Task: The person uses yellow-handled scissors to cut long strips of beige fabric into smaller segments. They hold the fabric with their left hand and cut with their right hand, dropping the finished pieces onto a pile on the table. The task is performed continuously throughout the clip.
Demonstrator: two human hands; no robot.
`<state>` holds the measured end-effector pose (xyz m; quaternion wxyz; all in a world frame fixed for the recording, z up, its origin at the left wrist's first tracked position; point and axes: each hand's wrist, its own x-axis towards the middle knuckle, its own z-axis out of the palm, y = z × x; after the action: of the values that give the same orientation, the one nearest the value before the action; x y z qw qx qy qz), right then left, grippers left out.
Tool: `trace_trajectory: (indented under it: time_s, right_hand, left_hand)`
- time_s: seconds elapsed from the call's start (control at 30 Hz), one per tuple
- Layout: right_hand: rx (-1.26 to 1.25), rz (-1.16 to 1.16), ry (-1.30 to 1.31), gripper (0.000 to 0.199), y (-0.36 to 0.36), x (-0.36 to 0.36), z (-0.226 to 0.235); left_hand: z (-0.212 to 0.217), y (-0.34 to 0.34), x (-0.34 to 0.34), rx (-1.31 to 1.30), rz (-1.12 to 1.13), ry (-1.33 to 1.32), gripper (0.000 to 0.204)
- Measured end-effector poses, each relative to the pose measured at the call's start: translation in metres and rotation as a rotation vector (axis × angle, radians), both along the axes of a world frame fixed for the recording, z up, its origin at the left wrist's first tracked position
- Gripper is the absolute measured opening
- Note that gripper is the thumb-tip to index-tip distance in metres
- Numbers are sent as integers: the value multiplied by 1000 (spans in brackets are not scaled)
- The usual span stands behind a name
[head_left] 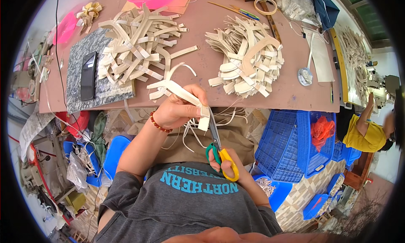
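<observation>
left hand (177, 110) pinches beige strap (185, 95) | right hand (230, 165) scissors (218, 148) below

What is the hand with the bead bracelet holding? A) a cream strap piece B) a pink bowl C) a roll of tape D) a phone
A: the left hand, with the bracelet, grips a cream strap piece while the scissors in the right hand cut at its end.

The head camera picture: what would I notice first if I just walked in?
Probably the scissors with green and yellow handles, held in the right hand at the middle, cutting a cream strip piece that the left hand holds up. Next, two big heaps of cream strips on the brown table: the left pile and the right pile. Blue crates stand at the lower right.
</observation>
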<state>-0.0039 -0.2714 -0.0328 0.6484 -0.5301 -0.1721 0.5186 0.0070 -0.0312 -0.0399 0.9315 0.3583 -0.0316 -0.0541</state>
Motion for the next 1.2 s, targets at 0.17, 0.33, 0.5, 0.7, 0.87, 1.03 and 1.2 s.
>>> trace_trajectory:
  time_s: [0.17,0.33,0.5,0.7,0.87,1.03,1.2]
  right_hand:
    - [1,2,-18,47,1,0,0]
    - [-24,24,-56,48,-1,-1,-2]
    - [-74,35,-54,47,-4,-1,0]
    - [-96,5,-46,43,-12,0,-7]
    - [-114,7,-27,48,-9,2,0]
    - [-63,-18,-30,50,-7,1,-3]
    - [-137,24,-58,40,-12,7,1]
  left_hand:
    - [1,-1,1,-16,-17,-37,13]
    - [3,-1,2,-5,-30,-95,12]
    - [-4,7,5,-76,-128,-188,15]
    - [4,13,-2,-31,-108,147,18]
    - [7,14,-2,90,-112,99,17]
    - [20,12,1,244,-138,176,15]
    - [24,18,1,314,-195,180,15]
